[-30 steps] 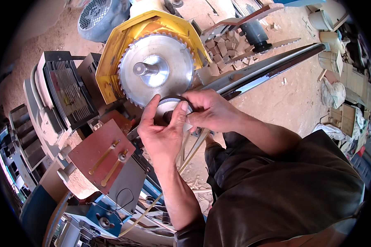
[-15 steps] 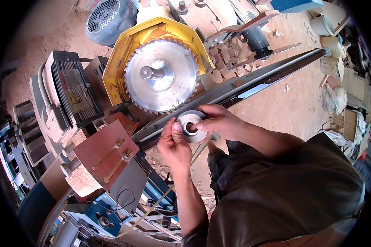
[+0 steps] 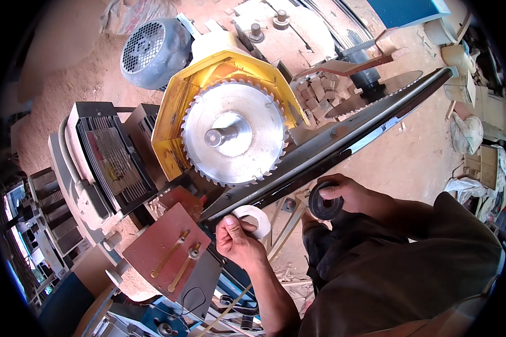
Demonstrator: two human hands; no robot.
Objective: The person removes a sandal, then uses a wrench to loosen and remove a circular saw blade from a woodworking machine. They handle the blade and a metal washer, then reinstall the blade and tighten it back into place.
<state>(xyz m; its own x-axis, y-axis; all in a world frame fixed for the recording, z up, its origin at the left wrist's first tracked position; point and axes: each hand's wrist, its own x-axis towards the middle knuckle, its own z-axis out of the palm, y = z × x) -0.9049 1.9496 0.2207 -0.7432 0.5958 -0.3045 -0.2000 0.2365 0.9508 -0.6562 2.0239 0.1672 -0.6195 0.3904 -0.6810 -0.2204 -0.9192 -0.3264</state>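
Looking down from the head view, the left hand (image 3: pixel 239 244) pinches a white ring (image 3: pixel 254 219) by its rim just under the long dark rail (image 3: pixel 331 147), while the right hand (image 3: pixel 351 196) grips a black ring (image 3: pixel 325 201) near the lap. Both look stiff, light and easy to drop; rim holds suit them. Their holes face up toward the camera, below the saw blade (image 3: pixel 233 139).

Saw blade (image 3: pixel 234 139) bright polished metal; guard (image 3: pixel 177 106) glossy yellow paint; black ring (image 3: pixel 324 203) matt; floor (image 3: pixel 410 163) dusty sawdust.
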